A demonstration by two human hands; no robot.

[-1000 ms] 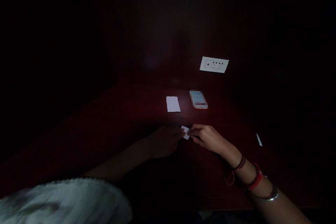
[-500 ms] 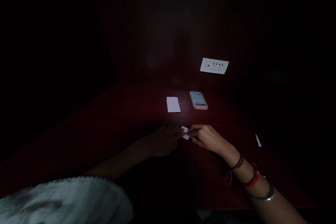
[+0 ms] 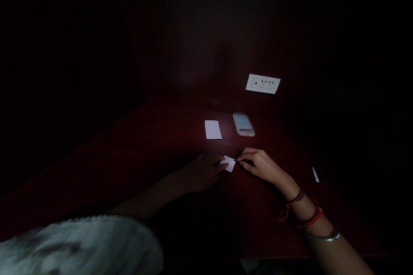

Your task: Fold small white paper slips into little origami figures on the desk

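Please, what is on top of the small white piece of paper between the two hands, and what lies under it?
On the small white paper rest fingers of the left hand. Dark red wooden tabletop shows around it; what lies directly beneath is covered.

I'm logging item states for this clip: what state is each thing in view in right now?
Small white paper: under the left hand's fingers; folding unclear
Larger white paper: lying flat, untouched
Phone-like slab: lying down, face pixelated; on or off unclear
Wall socket: nothing plugged in
Pale sliver: lying loose
Left hand: on the small white paper
Right hand: fingers bent; grip unclear
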